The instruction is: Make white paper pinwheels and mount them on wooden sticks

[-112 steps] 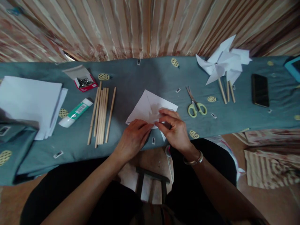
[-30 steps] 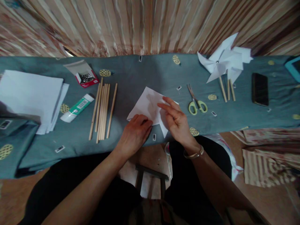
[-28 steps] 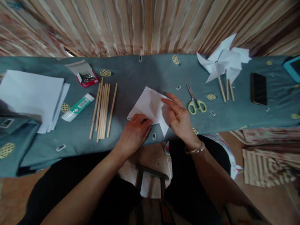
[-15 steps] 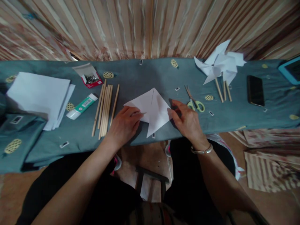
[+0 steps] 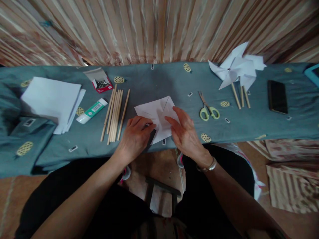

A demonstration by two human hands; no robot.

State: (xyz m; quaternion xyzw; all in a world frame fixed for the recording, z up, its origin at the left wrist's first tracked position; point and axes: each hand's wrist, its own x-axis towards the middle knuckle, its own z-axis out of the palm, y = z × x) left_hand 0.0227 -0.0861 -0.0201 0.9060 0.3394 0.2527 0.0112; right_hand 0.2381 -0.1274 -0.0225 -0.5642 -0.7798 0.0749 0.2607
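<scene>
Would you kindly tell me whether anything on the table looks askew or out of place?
The tablecloth stands out: it is bunched up at the far left, its folds lapping over part of the paper stack, while elsewhere it lies fairly flat.

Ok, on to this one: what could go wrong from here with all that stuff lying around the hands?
The white paper has what look like slits running in from its corners, so a firm tug by the left hand or right hand might tear it.
The loose wooden sticks lie right beside the left hand and might roll if bumped.
The small box stands open, so a knock could spill its metal pins.
</scene>
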